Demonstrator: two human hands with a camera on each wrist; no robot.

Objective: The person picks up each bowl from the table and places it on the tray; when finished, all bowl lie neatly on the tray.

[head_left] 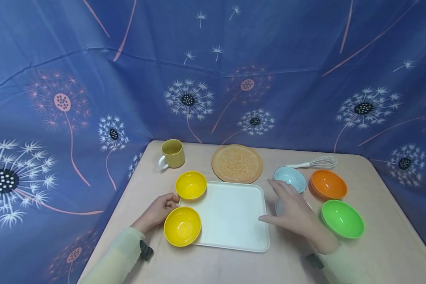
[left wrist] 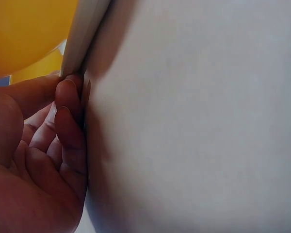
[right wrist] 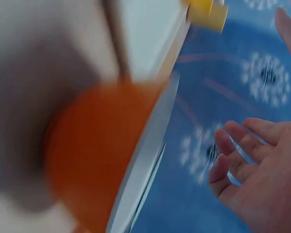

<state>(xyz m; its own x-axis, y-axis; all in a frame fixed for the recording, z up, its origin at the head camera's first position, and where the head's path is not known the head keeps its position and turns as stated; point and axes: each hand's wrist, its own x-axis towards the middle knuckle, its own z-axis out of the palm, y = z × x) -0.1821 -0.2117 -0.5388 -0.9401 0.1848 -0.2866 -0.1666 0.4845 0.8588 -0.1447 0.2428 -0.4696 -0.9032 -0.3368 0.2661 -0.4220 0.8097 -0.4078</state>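
Note:
My left hand is at the left edge of a white rectangular tray. In the left wrist view its curled fingers and thumb pinch the tray's rim. Two yellow bowls, one farther and one nearer, stand on the tray's left side, either side of that hand. My right hand, fingers spread, hovers right of the tray and holds nothing. Beneath it a pale bowl is mostly hidden. In the right wrist view a bowl with an orange outside appears blurred beside the hand.
Behind the right hand stands a light blue bowl; an orange bowl and a green bowl are farther right. A white-handled whisk, a round orange-patterned mat and an olive mug lie along the back, before a blue cloth.

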